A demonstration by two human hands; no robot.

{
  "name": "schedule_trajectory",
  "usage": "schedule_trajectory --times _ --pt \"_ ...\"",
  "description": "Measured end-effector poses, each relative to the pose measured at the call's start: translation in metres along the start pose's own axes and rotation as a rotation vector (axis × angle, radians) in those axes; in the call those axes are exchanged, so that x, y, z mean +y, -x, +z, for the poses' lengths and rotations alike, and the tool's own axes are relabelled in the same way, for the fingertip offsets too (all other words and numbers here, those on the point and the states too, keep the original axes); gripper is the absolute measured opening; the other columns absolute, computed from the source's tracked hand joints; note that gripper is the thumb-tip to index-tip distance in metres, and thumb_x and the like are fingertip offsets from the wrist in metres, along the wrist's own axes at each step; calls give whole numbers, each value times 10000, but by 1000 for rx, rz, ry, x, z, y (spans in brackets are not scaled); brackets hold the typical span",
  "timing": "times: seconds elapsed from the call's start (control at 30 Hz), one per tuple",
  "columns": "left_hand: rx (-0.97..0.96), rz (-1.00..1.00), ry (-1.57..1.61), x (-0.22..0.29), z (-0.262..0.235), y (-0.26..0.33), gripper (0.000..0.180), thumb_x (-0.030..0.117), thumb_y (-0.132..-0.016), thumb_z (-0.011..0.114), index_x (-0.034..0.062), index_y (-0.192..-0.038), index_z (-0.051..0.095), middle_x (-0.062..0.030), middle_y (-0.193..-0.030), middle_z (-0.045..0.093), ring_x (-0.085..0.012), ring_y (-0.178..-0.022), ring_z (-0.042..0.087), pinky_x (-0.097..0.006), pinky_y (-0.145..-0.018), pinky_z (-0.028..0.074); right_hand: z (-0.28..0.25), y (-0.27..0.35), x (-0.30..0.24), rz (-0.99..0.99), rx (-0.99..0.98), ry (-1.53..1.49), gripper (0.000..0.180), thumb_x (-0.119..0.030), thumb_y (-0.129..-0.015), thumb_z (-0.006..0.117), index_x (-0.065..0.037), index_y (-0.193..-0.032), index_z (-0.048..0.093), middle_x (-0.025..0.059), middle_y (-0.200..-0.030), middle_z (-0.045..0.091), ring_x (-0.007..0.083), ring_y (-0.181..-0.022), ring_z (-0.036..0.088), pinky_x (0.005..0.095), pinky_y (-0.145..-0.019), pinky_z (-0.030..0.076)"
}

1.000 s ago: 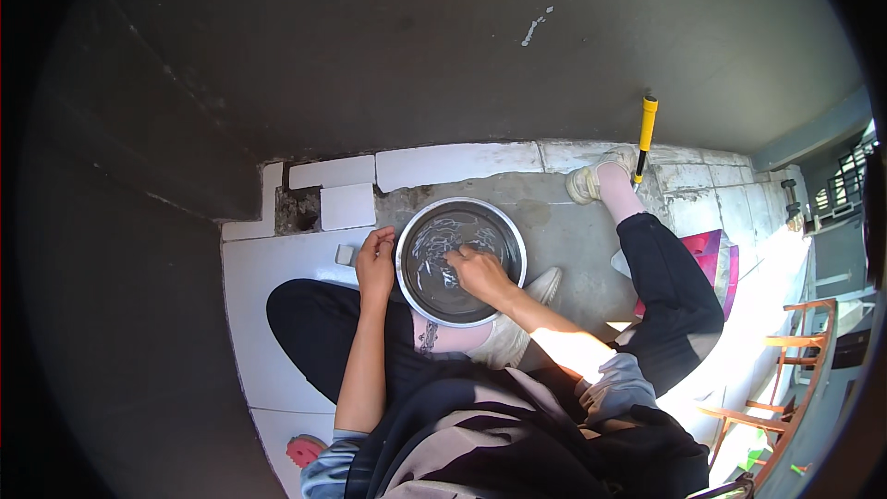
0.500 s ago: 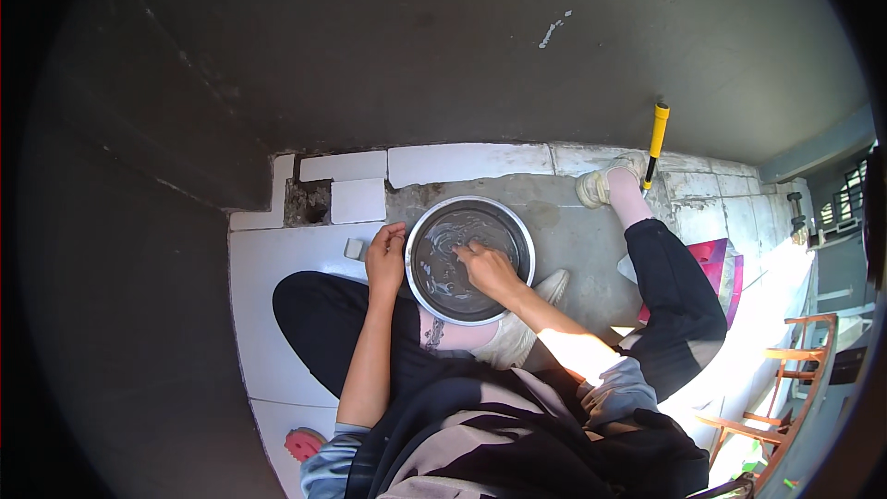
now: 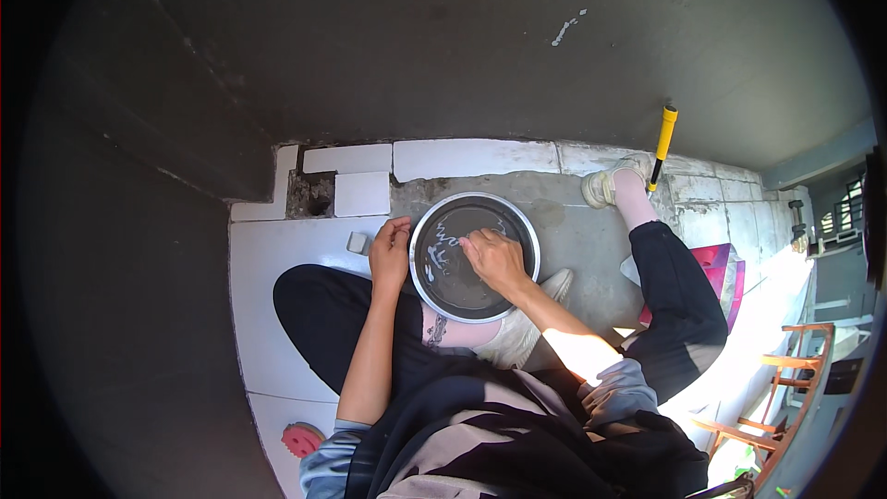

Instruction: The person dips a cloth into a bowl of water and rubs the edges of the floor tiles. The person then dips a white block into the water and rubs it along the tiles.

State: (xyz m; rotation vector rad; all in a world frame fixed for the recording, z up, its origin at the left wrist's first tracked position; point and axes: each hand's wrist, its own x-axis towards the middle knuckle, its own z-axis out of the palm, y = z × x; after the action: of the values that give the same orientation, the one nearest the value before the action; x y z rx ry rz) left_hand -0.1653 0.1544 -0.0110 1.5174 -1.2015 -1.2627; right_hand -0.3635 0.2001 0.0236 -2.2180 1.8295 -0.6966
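Observation:
A round metal basin (image 3: pixel 418 288) with a shiny rim stands on the floor in front of me, holding grey, murky liquid. My right hand (image 3: pixel 496 261) is over the basin, just above the liquid, with its fingers bent and pressed together. Anything they might hold is hidden. Beside the basin's left rim is my left hand (image 3: pixel 389 254), fingers loosely bent and slightly apart, with nothing seen in it. Whether it touches the rim I cannot tell. A small pale block (image 3: pixel 358 242) lies on the white tile left of that hand.
A yellow-and-black handle (image 3: pixel 666 137) stands upright near my right shoe, against the dark wall (image 3: pixel 443 55). Behind a loose white tile (image 3: pixel 362 193) is a broken hole (image 3: pixel 317 196). A red sponge (image 3: pixel 301 440) lies lower left, a pink package (image 3: pixel 713 268) right, a wooden frame (image 3: pixel 783 388) farther right.
My right hand has come up out of the liquid and its fingers have closed more. The swirls in the basin have calmed. The left hand stays by the rim.

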Motion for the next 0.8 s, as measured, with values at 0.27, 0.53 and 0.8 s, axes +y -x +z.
schedule_trajectory --times 0.27,0.53,0.8 --pt "0 1 7 0 1 0 258 6 -918 476 -45 -1105 646 -128 -1049 684 -183 -1010 637 -273 -885 478 21 19 16 -91 -67 64 119 -162 -889 599 -47 -897 629 172 -925 627 364 -718 645 442 -667 541" --pt "24 41 -2 -5 -1 -1 257 67 -912 504 -10 -1104 657 -152 -1030 699 -220 -976 667 -307 -853 500 1 -1 -4 -59 -58 -2 324 -320 -905 618 -46 -733 630 149 -727 650 322 -623 657 417 -525 527" --pt "3 7 12 2 0 1 270 5 -911 469 -48 -1107 648 -137 -1046 683 -186 -1005 634 -274 -882 478 -7 0 -9 9 -27 -44 276 -258 -909 615 -52 -725 595 143 -790 643 312 -702 661 416 -566 534"
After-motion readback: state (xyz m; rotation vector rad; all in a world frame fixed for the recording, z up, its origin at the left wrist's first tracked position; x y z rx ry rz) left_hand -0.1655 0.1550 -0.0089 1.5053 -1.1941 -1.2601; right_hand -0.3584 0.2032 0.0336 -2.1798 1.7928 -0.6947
